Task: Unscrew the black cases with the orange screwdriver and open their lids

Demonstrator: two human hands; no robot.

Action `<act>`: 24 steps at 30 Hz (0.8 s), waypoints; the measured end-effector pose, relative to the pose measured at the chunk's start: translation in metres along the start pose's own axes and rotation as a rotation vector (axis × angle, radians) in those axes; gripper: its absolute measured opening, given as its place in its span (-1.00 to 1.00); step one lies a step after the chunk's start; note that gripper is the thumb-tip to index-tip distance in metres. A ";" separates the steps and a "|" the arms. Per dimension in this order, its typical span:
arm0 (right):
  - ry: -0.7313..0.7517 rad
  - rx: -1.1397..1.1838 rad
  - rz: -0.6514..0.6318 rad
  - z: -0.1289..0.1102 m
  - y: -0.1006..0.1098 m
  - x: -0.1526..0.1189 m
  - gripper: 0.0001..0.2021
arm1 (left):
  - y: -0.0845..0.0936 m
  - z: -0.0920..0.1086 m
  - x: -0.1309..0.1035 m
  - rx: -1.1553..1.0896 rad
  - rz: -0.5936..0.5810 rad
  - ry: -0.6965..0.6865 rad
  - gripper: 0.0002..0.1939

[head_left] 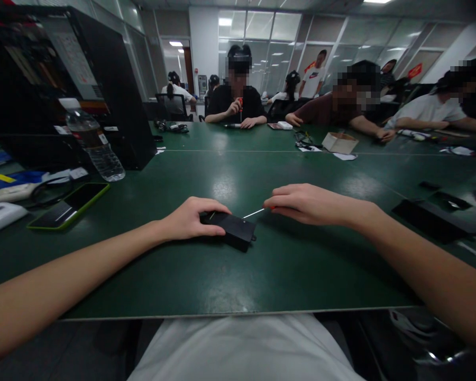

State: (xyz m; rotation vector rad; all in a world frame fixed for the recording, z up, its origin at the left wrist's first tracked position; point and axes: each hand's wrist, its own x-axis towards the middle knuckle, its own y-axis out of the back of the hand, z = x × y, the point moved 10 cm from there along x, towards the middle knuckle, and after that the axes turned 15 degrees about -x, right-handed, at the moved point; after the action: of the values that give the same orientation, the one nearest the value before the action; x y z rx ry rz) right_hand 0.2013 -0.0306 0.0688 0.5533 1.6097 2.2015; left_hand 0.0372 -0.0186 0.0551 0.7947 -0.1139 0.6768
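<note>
A black rectangular box point(238, 231) with a small tab at its near right end lies on the green table point(174, 280). My left hand point(192, 218) grips its left end, with the thumb along the near side and the fingers over the far side. In my right hand point(301, 202) is a screwdriver point(254, 213); its thin metal shaft points left and its tip is at the far right edge of the box. A little red of the handle shows under my fingers, which hide the rest. Whether the tip sits in a screw I cannot tell.
To the left are a green-edged phone point(71, 206), a clear water bottle point(93, 140) and a large black computer case point(115, 90). Dark flat parts point(434, 219) lie at the right. Across the table, a person point(238, 100) holds a screwdriver, near an open cardboard box point(339, 143).
</note>
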 end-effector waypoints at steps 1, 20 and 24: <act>0.000 0.007 0.009 0.002 -0.001 0.000 -0.65 | 0.000 0.000 0.000 0.002 -0.002 0.001 -0.54; 0.020 -0.059 0.095 -0.016 -0.003 0.008 -0.64 | -0.004 0.004 0.002 0.008 0.006 -0.023 -0.52; -0.015 -0.142 0.194 -0.028 0.003 0.009 -0.64 | -0.004 0.005 0.003 0.010 0.021 -0.027 -0.51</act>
State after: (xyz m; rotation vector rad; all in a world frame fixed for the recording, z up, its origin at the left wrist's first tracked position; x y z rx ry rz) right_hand 0.1797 -0.0498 0.0650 0.7084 1.4310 2.4222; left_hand 0.0428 -0.0230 0.0570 0.8136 -0.1440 0.6867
